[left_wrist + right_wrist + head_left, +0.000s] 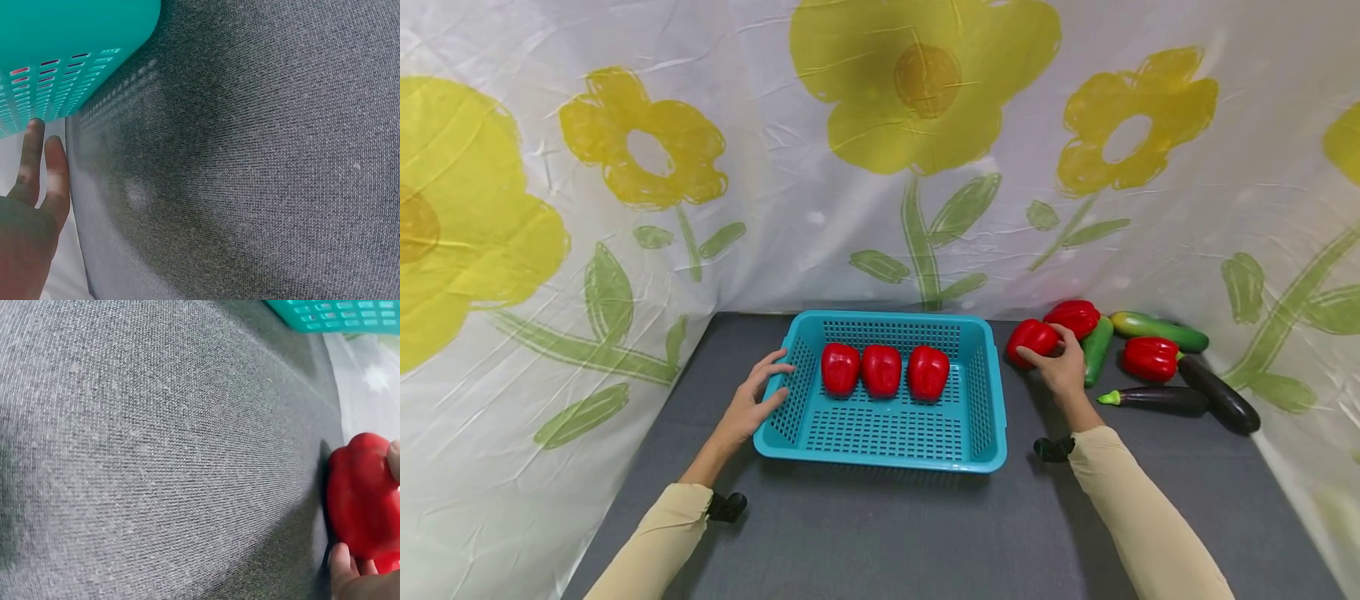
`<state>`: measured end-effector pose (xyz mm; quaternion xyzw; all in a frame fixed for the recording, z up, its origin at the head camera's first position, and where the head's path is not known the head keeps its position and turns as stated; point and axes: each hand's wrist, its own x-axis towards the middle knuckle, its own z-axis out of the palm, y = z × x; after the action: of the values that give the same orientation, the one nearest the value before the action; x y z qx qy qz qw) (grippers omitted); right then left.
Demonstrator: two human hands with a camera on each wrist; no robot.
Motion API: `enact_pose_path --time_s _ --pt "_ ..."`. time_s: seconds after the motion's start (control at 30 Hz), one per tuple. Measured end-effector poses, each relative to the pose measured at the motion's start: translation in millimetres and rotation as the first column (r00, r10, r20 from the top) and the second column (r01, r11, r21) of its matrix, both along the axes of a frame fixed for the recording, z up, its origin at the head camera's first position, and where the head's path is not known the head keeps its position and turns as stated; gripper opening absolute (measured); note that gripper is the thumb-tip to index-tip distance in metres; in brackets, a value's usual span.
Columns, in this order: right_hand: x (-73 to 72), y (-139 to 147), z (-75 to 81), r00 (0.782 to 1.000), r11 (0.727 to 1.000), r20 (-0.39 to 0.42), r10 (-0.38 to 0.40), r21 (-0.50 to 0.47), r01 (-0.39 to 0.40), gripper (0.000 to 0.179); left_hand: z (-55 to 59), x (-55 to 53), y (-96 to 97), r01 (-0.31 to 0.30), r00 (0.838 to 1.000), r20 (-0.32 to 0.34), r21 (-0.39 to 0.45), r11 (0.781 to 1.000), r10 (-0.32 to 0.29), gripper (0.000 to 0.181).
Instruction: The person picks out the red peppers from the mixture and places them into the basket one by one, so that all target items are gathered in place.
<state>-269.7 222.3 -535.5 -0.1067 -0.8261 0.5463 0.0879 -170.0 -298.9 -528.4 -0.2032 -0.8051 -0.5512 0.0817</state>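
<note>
My right hand (pixel 1064 372) grips a red bell pepper (pixel 1032 342) just right of the basket, thumb on the near side and fingers over the far side. The right wrist view shows this bell pepper (pixel 359 494) between the fingertips, at or close above the table. My left hand (pixel 749 406) rests at the left side of the blue perforated basket (pixel 880 460), fingers spread and lightly bent. Three red bell peppers (pixel 882 372) stand in a row inside the basket. In the left wrist view, the left fingers (pixel 56 175) are beside the basket wall (pixel 75 25).
Right of the right hand lie another red bell pepper (pixel 1072 317), a green cucumber (pixel 1097 350), a yellow-tipped cucumber (pixel 1161 331), a further red bell pepper (pixel 1150 358) and two eggplants (pixel 1157 401). A flowered cloth (pixel 775 208) hangs behind the grey table (pixel 880 533).
</note>
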Motion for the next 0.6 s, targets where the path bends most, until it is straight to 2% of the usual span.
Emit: enact_pose_path --time_s 0.33,0.6 --pt "2.1 2 5.6 0.998 0.997 -0.043 0.038 -0.066 -0.041 0.075 -0.4 -0.2 -0.3 -0.006 1.0 -0.005 -0.012 1.0 0.006 0.033" --pt "7.2 5 16.3 0.996 0.995 -0.066 0.06 -0.078 -0.065 0.074 -0.4 0.4 -0.4 -0.007 1.0 0.003 -0.01 1.0 0.007 0.033"
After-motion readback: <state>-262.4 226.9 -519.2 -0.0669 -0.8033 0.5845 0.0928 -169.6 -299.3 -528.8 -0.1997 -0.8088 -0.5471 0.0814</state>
